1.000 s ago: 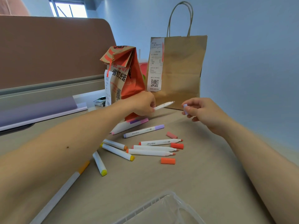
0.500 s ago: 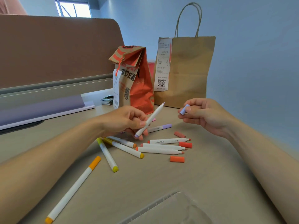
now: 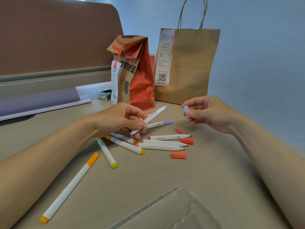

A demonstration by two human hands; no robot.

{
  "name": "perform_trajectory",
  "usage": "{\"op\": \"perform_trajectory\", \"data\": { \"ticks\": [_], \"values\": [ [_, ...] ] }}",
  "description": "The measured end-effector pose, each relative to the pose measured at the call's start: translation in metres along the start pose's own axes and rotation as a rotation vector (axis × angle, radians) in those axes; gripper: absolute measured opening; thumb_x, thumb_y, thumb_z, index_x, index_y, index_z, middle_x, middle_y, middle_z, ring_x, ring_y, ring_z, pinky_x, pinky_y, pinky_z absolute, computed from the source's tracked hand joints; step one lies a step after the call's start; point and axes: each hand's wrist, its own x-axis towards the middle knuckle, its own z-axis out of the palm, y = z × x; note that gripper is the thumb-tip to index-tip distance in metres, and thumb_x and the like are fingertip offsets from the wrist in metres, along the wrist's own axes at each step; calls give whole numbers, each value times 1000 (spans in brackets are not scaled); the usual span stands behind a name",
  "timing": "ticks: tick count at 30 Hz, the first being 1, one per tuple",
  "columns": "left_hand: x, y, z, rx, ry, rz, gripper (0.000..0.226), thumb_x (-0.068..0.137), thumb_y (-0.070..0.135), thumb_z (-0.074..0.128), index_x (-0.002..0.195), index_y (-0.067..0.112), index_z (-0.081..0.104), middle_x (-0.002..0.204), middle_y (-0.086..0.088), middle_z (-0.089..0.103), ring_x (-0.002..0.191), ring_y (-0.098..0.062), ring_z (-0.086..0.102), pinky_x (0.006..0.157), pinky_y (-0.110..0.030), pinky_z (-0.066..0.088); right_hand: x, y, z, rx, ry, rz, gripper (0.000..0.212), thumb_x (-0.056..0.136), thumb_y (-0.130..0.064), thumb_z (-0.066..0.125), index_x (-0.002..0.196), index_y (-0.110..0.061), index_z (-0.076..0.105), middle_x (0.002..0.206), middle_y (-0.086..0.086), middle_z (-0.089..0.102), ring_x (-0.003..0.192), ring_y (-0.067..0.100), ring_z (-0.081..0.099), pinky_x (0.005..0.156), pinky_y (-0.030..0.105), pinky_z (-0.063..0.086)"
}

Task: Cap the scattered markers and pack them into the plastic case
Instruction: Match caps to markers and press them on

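A beige table (image 3: 214, 171) fills the view, backed on the far left by a brown partition (image 3: 57, 38) and a purple board (image 3: 38, 100) lying along its foot. At the far side stand a plain paper bag (image 3: 189, 66) with handles and a receipt, and left of it, touching, an orange printed bag (image 3: 137, 76); a small dark packet (image 3: 104, 95) lies just left of that. The clear plastic case (image 3: 165, 210) sits at the near edge, cut off by the frame, well apart from the markers. The left hand (image 3: 118, 119) hovers over the pile, thumb and fingers pinching an uncapped marker (image 3: 148, 119) that is tilted with its purple tip up and to the far right; this hand hides the far ends of the markers under it. The right hand (image 3: 209, 113), raised to the right, pinches a pale purple cap (image 3: 186, 111) between thumb and forefinger, apart from the tip. On the table lie an orange-capped marker (image 3: 69, 187) near left, a yellow-green marker (image 3: 107, 152), a yellow-capped marker (image 3: 127, 145), a purple-capped marker (image 3: 158, 124) and three uncapped red markers (image 3: 165, 142) side by side, with an orange cap (image 3: 178, 155), a red cap (image 3: 186, 141) and a dull pink cap (image 3: 180, 130) loose beside them
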Motion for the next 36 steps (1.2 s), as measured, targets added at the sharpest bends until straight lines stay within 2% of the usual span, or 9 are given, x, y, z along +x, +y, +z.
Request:
{"op": "perform_trajectory", "data": {
  "ticks": [4,7,11,13,17,21,25,28,36],
  "values": [
    [0,0,-1,10,7,-9,21,92,2,60,112,5,66,87,-18,73,73,-25,71,67,-28,59,-1,-1,5,-29,4,-29,23,81,8,70,94,-10,74,85,12,73,75,20,69,70,27,58],
    [-1,0,-2,2,9,-5,21,92,2,61,112,6,67,86,-17,73,71,-24,69,67,-28,58,-2,-2,9,-81,-4,-64,24,79,7,73,88,-15,76,86,11,75,80,18,68,76,27,57],
    [-2,1,-3,6,-14,-6,19,91,4,61,108,8,69,87,-17,74,70,-22,70,68,-29,57,-2,-3,15,-90,-35,-97,21,80,3,73,86,-17,78,84,8,74,80,17,66,77,27,55],
    [-2,1,-2,-2,-23,-1,18,92,3,60,107,8,69,85,-16,74,68,-22,69,68,-29,58,-2,-3,17,-54,-31,-102,19,84,2,71,95,-13,76,86,10,73,84,22,66,75,27,56],
    [-3,0,-2,-16,-56,6,19,94,2,58,110,5,68,87,-15,74,71,-23,71,73,-33,60,0,-3,23,28,-35,-106,34,92,2,60,121,-14,66,81,7,72,81,23,69,74,28,56],
    [-4,0,-1,-20,-77,6,21,94,1,56,113,1,66,88,-18,73,75,-26,72,77,-39,60,-1,-3,29,97,15,-98,18,92,1,61,106,-9,68,95,17,75,87,26,72,75,30,60],
    [-4,-1,-1,-4,-92,11,22,96,0,55,115,-1,64,90,-19,72,70,-23,71,78,-41,60,-1,-4,30,175,43,-107,8,87,-2,66,92,-8,67,86,14,74,79,21,71,73,29,59],
    [-3,-1,-1,-12,-90,4,23,96,-3,53,117,-3,62,90,-21,71,68,-24,71,78,-42,60,-1,-4,31,229,50,-94,6,83,-6,68,89,-8,67,82,11,74,72,20,70,71,28,59],
    [-3,-2,0,-11,-87,17,21,96,-3,53,115,-4,62,82,-17,72,66,-24,70,77,-43,59,-2,-6,34,217,77,-71,6,87,0,65,90,-4,68,82,12,76,70,18,72,66,26,59]
  ]
}}
